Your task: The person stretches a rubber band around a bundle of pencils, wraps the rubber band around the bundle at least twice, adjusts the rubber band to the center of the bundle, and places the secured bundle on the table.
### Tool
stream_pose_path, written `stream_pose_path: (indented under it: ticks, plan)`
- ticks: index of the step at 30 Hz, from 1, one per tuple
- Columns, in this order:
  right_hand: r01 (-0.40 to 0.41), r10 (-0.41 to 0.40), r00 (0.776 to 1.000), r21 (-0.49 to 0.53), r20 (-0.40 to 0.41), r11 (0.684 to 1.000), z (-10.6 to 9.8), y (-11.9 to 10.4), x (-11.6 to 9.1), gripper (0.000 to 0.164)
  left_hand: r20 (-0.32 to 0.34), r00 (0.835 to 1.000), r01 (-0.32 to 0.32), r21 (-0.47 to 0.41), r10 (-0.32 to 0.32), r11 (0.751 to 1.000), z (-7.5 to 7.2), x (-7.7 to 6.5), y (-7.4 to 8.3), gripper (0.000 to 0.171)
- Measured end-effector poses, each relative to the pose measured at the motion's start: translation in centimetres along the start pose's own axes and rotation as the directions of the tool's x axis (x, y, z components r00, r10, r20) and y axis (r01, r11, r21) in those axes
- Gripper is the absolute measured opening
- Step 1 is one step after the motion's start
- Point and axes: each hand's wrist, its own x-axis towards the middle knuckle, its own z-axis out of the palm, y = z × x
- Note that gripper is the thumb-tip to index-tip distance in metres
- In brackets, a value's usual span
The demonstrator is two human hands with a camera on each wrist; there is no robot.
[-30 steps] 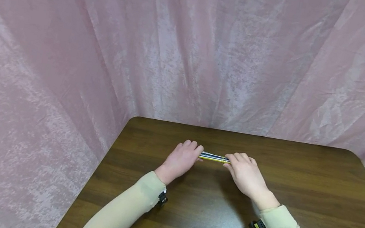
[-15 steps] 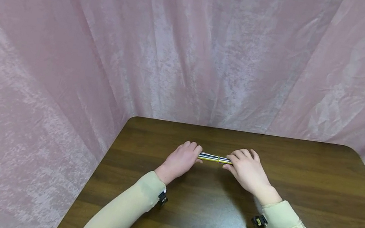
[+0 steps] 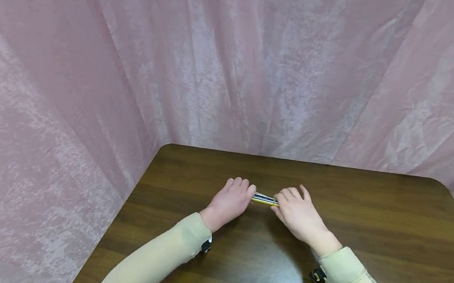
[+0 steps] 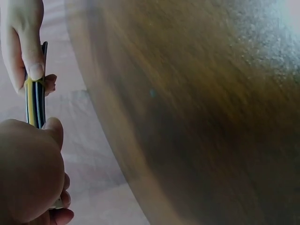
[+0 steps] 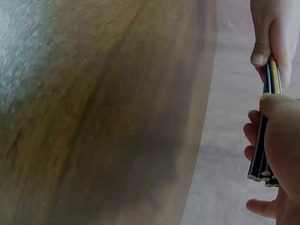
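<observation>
A bundle of dark and yellow pencils (image 3: 263,199) is held level above the table, between both hands. My left hand (image 3: 230,202) grips its left end, fingers curled over it. My right hand (image 3: 301,216) holds the other end, one finger raised off the bundle. A thin yellow rubber band (image 3: 274,202) circles the pencils beside the right fingertips. In the left wrist view, the right thumb (image 4: 35,70) presses by the band. Blunt ends of several pencils (image 5: 259,171) stick out past the right palm in the right wrist view. The left ends are mostly hidden by the hand.
The brown wooden table (image 3: 397,223) has rounded far corners. Behind it and to the left hangs a pink velvet curtain (image 3: 230,63). Small black wrist cameras (image 3: 318,275) sit at both light sleeves (image 3: 164,255).
Both hands have come closer together, so a shorter stretch of pencils shows between them. One right finger has lifted. The rubber band, looser-looking at first, now sits close to the right fingertips.
</observation>
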Motion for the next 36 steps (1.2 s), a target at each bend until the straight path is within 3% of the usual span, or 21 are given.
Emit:
stream_pose_path:
  ticks: [4,13,17,22,30,36]
  plan:
    - [0.004,-0.004,1.0,-0.02,0.028,1.0,0.0,-0.2,0.1,0.025,-0.008,1.0,0.009,-0.025,-0.009,1.0,0.0,-0.1,0.0,0.018]
    - [0.051,-0.048,0.998,-0.056,0.047,0.997,0.1,0.3,-0.5,0.025,0.112,0.994,0.012,-0.035,-0.008,0.999,0.5,0.3,1.0,0.03]
    - [0.044,-0.047,0.995,0.041,0.087,0.998,0.1,0.9,-0.9,0.03,0.134,0.991,0.003,-0.065,0.006,0.998,0.8,0.2,1.2,0.03]
    - [-0.053,0.022,0.989,0.21,0.148,0.976,-0.5,1.6,-1.5,0.032,0.176,0.984,0.003,-0.091,0.013,0.996,1.0,-0.1,1.0,0.025]
    - [-0.049,0.003,0.987,0.276,0.162,0.96,-1.0,0.9,-0.9,0.018,0.09,0.995,-0.044,0.0,0.044,0.999,0.3,0.5,1.4,0.014]
    - [-0.044,-0.026,0.976,0.315,0.214,0.948,-1.0,0.3,-0.2,0.029,0.088,0.992,-0.096,-0.002,0.096,0.995,0.3,0.6,2.1,0.017]
